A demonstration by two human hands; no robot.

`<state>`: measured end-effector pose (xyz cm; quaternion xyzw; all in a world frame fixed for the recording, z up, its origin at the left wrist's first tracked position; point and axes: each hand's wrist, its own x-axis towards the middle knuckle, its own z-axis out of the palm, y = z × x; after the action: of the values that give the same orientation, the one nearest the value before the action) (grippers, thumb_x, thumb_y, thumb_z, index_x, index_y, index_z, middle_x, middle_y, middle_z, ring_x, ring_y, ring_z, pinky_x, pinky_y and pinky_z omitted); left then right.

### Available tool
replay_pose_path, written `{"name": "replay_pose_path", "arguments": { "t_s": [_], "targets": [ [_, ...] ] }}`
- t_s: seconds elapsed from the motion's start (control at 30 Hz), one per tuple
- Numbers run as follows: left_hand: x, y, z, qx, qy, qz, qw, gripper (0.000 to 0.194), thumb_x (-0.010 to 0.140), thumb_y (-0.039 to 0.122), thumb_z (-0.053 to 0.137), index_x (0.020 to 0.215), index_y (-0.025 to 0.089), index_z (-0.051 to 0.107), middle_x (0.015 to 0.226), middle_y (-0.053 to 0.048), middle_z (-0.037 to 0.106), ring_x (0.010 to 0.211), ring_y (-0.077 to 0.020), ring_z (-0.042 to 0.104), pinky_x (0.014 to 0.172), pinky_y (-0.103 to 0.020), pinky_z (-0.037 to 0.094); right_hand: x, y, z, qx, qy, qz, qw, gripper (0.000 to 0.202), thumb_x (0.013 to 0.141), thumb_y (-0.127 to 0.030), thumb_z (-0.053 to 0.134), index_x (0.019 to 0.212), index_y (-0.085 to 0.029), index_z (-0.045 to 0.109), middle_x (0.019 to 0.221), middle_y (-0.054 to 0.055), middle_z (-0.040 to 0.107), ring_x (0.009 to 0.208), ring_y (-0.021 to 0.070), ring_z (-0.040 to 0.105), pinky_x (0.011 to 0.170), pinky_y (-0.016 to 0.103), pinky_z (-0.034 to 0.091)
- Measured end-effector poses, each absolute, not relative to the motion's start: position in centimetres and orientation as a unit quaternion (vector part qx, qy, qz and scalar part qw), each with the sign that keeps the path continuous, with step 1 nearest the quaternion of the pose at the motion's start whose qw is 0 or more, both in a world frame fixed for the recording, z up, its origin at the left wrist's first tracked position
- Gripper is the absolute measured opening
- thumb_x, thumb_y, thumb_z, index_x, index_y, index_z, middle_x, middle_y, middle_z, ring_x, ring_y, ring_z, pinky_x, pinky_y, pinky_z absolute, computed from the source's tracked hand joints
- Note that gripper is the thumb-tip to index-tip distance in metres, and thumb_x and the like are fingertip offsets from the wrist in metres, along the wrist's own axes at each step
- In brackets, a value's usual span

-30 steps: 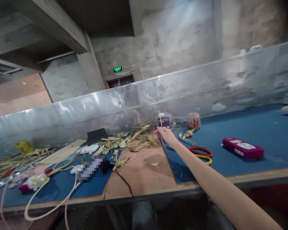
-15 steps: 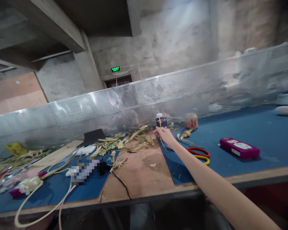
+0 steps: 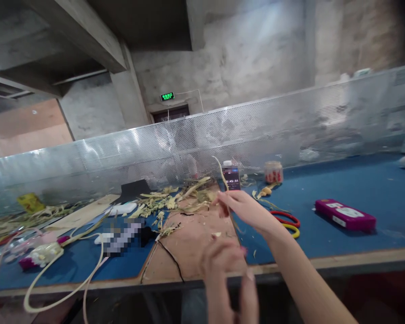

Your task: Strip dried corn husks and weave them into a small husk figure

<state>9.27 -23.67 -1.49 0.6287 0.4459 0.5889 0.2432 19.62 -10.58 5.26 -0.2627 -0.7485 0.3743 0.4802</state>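
My right hand (image 3: pixel 245 209) is closed in a pinch above the brown board, holding a thin, pale dried plant strip (image 3: pixel 222 171) that sticks up past the fingers. Lower and nearer to me, my left hand (image 3: pixel 224 270) is blurred, its fingers loosely bent and the thumb apart, with nothing visible in it. A phone (image 3: pixel 232 177) showing a timer stands just behind my right hand. Scraps of dried leaf (image 3: pixel 170 202) lie heaped on the far part of the brown board (image 3: pixel 185 243) and left of it.
Right of my hands are red (image 3: pixel 292 219) and yellow rings, a jar (image 3: pixel 273 172) and a purple case (image 3: pixel 344 214). A coiled pale tube (image 3: pixel 32 292) hangs over the table's left front edge. A perforated metal screen (image 3: pixel 155 139) runs along the back.
My left hand has come into view from below. The right hand has drawn slightly nearer, and the pale strip now stands out above it. The view has shifted a little.
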Motion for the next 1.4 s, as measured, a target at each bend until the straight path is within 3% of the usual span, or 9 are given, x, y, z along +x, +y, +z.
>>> {"name": "replay_pose_path", "arguments": {
  "t_s": [0.07, 0.13, 0.27, 0.43, 0.63, 0.8, 1.0, 1.2, 1.4],
  "targets": [
    [7.3, -22.6, 1.3, 0.611, 0.442, 0.623, 0.207, 0.03, 0.079, 0.039, 0.05, 0.106, 0.028, 0.055, 0.117, -0.007, 0.055, 0.113, -0.0256, 0.045, 0.097, -0.044, 0.034, 20.0, -14.4, 4.5, -0.246, -0.758, 0.417, 0.437, 0.046, 0.085, -0.049, 0.037, 0.06, -0.019, 0.062, 0.054, 0.002, 0.059, 0.051, 0.0125, 0.052, 0.055, 0.025, 0.04],
    [6.0, -22.0, 3.2, 0.619, 0.434, 0.606, 0.247, 0.035, 0.08, 0.04, 0.049, 0.11, 0.023, 0.054, 0.109, -0.009, 0.06, 0.103, -0.0235, 0.053, 0.09, -0.038, 0.041, 20.1, -17.3, 3.0, -0.25, -0.746, 0.471, 0.398, 0.049, 0.084, -0.051, 0.037, 0.055, -0.02, 0.059, 0.051, 0.002, 0.058, 0.049, 0.0124, 0.053, 0.053, 0.025, 0.041],
    [5.7, -22.1, 4.0, 0.634, 0.45, 0.537, 0.327, 0.031, 0.076, 0.037, 0.055, 0.1, 0.019, 0.062, 0.097, -0.008, 0.066, 0.086, -0.021, 0.061, 0.073, -0.03, 0.049, 19.1, -19.5, -1.1, -0.238, -0.701, 0.586, 0.33, 0.049, 0.084, -0.055, 0.035, 0.071, -0.017, 0.063, 0.05, 0.001, 0.057, 0.037, 0.0093, 0.048, 0.04, 0.021, 0.034],
    [6.3, -21.8, 2.8, 0.617, 0.474, 0.513, 0.362, 0.023, 0.073, 0.035, 0.059, 0.078, 0.014, 0.067, 0.074, -0.006, 0.069, 0.067, -0.0177, 0.063, 0.064, -0.026, 0.048, 17.7, -19.4, -4.5, -0.245, -0.689, 0.593, 0.337, 0.052, 0.085, -0.053, 0.035, 0.06, -0.013, 0.057, 0.049, 0.0, 0.054, 0.04, 0.0071, 0.047, 0.043, 0.019, 0.034],
    [4.4, -19.1, 2.5, 0.523, 0.477, 0.656, 0.263, 0.021, 0.068, 0.035, 0.064, 0.068, 0.013, 0.065, 0.067, -0.004, 0.068, 0.062, -0.0143, 0.061, 0.065, -0.025, 0.049, 18.3, -19.4, -5.3, -0.237, -0.652, 0.607, 0.387, 0.034, 0.082, -0.046, 0.047, 0.091, -0.014, 0.056, 0.061, 0.0, 0.058, 0.06, 0.0114, 0.055, 0.06, 0.021, 0.043],
    [3.3, -18.4, 1.5, 0.458, 0.449, 0.719, 0.266, 0.021, 0.066, 0.033, 0.066, 0.073, 0.013, 0.064, 0.068, -0.003, 0.067, 0.062, -0.0145, 0.062, 0.064, -0.027, 0.052, 19.2, -19.0, -4.9, -0.254, -0.672, 0.562, 0.409, 0.037, 0.087, -0.044, 0.038, 0.084, -0.014, 0.059, 0.058, 0.0, 0.057, 0.058, 0.0111, 0.053, 0.062, 0.022, 0.042],
    [3.5, -18.6, 0.8, 0.398, 0.449, 0.762, 0.243, 0.025, 0.062, 0.032, 0.069, 0.073, 0.012, 0.061, 0.063, -0.003, 0.064, 0.056, -0.0132, 0.06, 0.055, -0.024, 0.052, 19.0, -19.1, -4.8, -0.308, -0.685, 0.491, 0.442, 0.034, 0.082, -0.044, 0.047, 0.072, -0.014, 0.061, 0.059, 0.001, 0.057, 0.06, 0.0121, 0.054, 0.061, 0.021, 0.042],
    [3.0, -18.7, 0.2, 0.405, 0.464, 0.75, 0.241, 0.027, 0.062, 0.034, 0.069, 0.076, 0.013, 0.06, 0.061, -0.002, 0.064, 0.054, -0.0135, 0.06, 0.054, -0.024, 0.052, 19.6, -19.7, -4.8, -0.34, -0.68, 0.437, 0.481, 0.031, 0.08, -0.043, 0.05, 0.073, -0.016, 0.064, 0.062, 0.003, 0.059, 0.057, 0.0128, 0.055, 0.056, 0.019, 0.046],
    [3.3, -18.4, -0.2, 0.396, 0.48, 0.745, 0.24, 0.029, 0.062, 0.036, 0.068, 0.078, 0.013, 0.059, 0.062, -0.002, 0.064, 0.05, -0.0131, 0.059, 0.05, -0.025, 0.052, 20.4, -19.9, -4.9, -0.348, -0.682, 0.289, 0.575, 0.021, 0.079, -0.034, 0.054, 0.09, -0.022, 0.068, 0.081, 0.005, 0.066, 0.074, 0.0163, 0.061, 0.073, 0.022, 0.048]
  ]
}}
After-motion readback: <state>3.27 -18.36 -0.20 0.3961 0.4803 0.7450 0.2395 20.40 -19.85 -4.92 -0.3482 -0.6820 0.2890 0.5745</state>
